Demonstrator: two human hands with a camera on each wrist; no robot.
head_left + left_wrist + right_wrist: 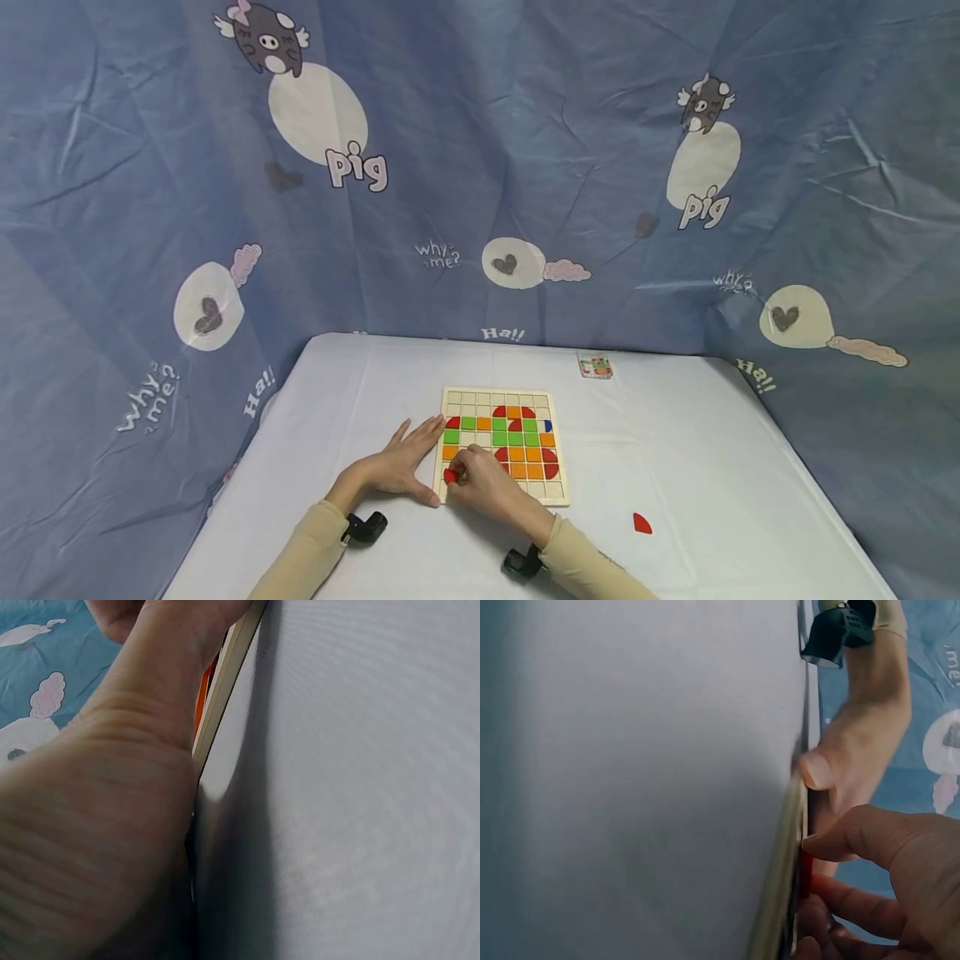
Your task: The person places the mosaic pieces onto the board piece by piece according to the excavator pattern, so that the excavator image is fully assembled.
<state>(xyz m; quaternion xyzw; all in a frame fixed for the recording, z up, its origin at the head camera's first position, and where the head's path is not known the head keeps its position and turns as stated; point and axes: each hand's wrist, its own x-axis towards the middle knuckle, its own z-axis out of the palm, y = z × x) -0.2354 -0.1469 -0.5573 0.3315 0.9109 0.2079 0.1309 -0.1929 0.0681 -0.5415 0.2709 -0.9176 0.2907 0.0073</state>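
Note:
A wooden grid board (pixel 498 397) lies on the white table, partly filled with red, green and orange pieces and one blue piece. At its left edge my left hand (pixel 401 461) rests with fingers spread, fingertips at the upper left side and thumb at the lower left corner. Over the lower left cells, my right hand (pixel 483 483) pinches a red quarter-circle piece (pixel 450 476) between thumb and fingers. The right wrist view shows this red piece (pixel 806 874) close against the board's face. Some cells beneath the right hand are hidden.
A loose red quarter-circle piece (pixel 642 523) lies on the table to the right of the board. Behind the board, a small pattern card (pixel 595 366) sits near the table's back edge. A blue printed curtain (pixel 480 167) surrounds the table at back and sides.

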